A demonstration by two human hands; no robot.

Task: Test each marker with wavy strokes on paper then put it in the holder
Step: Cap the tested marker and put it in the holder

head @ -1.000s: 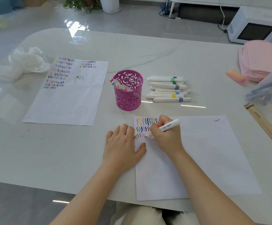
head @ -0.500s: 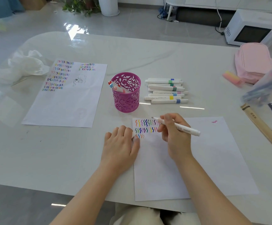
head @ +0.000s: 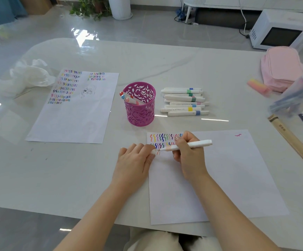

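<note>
Gripping the white plastic marker (head: 199,143) in your right hand (head: 188,158), you point its tip at the small white cap (head: 153,151). Your left hand (head: 134,160) pinches that cap.

Centre frame: right hand (head: 188,158) grips white marker (head: 198,144) over paper (head: 228,178); left hand (head: 134,162) pinches cap (head: 154,151) at its tip. Purple holder (head: 139,115) above contains capped markers (head: 129,99).

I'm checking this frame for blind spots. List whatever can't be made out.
Head view:
wavy strokes: some behind the right hand holding the marker.
cap: partly covered by the left hand pinching it.
stored markers: barrels hidden by the holder wall.
clear box: blurred, cut by right edge.
</note>
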